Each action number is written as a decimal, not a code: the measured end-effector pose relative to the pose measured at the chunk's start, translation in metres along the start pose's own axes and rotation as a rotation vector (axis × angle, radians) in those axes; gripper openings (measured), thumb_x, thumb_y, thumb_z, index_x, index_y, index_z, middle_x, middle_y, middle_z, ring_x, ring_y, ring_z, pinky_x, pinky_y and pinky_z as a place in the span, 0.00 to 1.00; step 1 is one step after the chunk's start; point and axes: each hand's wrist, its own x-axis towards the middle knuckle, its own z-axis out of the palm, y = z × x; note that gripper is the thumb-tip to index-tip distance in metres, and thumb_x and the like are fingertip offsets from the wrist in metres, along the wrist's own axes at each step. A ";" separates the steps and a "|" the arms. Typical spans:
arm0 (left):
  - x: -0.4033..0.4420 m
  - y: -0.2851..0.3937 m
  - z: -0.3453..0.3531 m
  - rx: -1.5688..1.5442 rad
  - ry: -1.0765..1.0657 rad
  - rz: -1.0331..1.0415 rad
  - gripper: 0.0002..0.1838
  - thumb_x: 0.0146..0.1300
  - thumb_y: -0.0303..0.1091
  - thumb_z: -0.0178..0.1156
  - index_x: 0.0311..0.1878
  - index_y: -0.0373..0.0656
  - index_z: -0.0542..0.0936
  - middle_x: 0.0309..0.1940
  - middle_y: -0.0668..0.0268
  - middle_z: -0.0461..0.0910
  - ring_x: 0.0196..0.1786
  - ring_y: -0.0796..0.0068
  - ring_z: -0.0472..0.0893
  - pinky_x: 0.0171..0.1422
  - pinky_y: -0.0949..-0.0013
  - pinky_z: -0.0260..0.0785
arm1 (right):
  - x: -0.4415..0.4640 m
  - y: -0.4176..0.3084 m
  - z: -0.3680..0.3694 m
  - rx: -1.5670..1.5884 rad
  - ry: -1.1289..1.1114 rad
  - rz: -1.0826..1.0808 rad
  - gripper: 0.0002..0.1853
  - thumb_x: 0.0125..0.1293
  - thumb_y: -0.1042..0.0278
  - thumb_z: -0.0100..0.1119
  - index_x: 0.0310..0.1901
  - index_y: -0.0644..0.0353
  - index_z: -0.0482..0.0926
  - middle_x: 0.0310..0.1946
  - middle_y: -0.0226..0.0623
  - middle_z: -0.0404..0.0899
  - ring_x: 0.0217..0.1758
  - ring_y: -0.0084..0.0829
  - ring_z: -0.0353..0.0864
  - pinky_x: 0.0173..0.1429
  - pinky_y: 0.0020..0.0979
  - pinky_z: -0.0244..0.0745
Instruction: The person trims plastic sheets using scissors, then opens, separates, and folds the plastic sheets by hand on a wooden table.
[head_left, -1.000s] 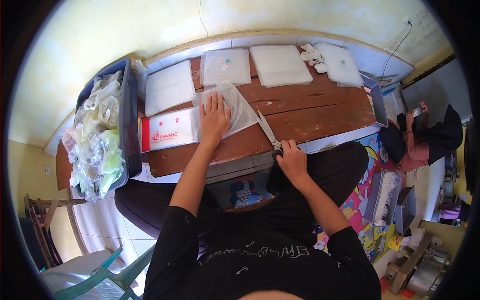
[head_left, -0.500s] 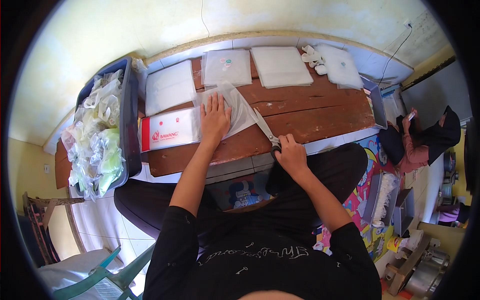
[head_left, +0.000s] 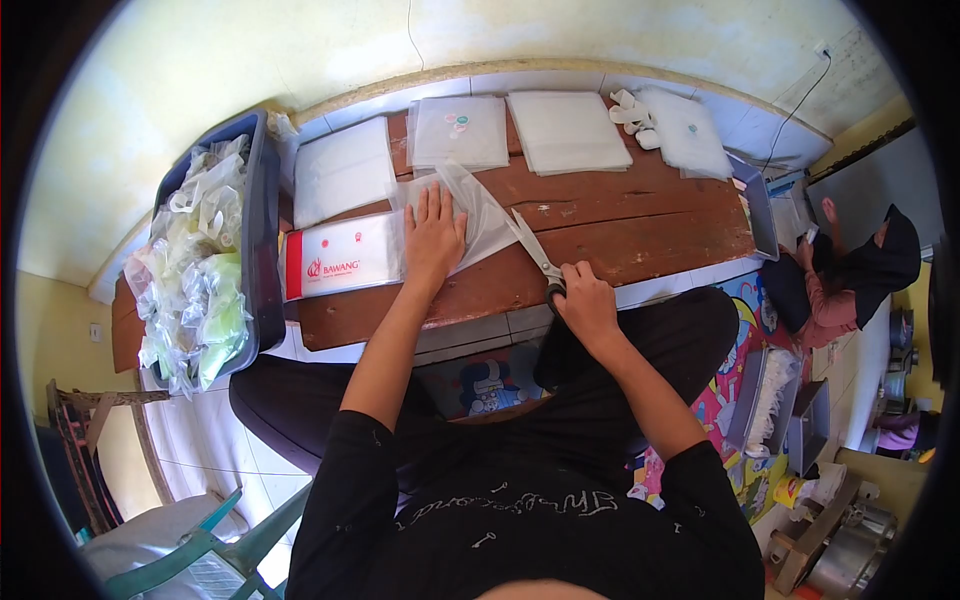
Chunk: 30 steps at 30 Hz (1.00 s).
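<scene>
My left hand (head_left: 434, 238) lies flat, fingers stretched, on a clear plastic bag (head_left: 482, 222) whose loose part spreads to the right. Under and left of it is a pack of plastic bags (head_left: 345, 256) with a red edge and the word BAWANG. My right hand (head_left: 587, 302) is wrapped round the dark handles of a pair of scissors (head_left: 535, 248). Their metal blades point up and left, close to the bag's right edge. Whether the blades touch the bag I cannot tell.
Stacks of clear bags (head_left: 570, 130) line the back of the wooden table (head_left: 640, 215). A dark bin (head_left: 262, 230) full of plastic bags stands left. White rolled pieces (head_left: 630, 112) lie at the back right. Another person (head_left: 840, 285) sits at right, beside grey trays (head_left: 808, 425).
Both hands keep nearly the same places on the bag and scissors. The view has shifted slightly, and the other person's hand at right is raised.
</scene>
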 end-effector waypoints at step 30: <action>-0.001 0.002 -0.005 -0.021 0.000 0.002 0.33 0.76 0.52 0.40 0.76 0.42 0.61 0.79 0.59 0.53 0.81 0.61 0.49 0.82 0.50 0.36 | 0.011 -0.004 -0.003 -0.010 0.003 0.011 0.16 0.55 0.63 0.67 0.43 0.61 0.76 0.40 0.45 0.75 0.36 0.53 0.82 0.40 0.49 0.79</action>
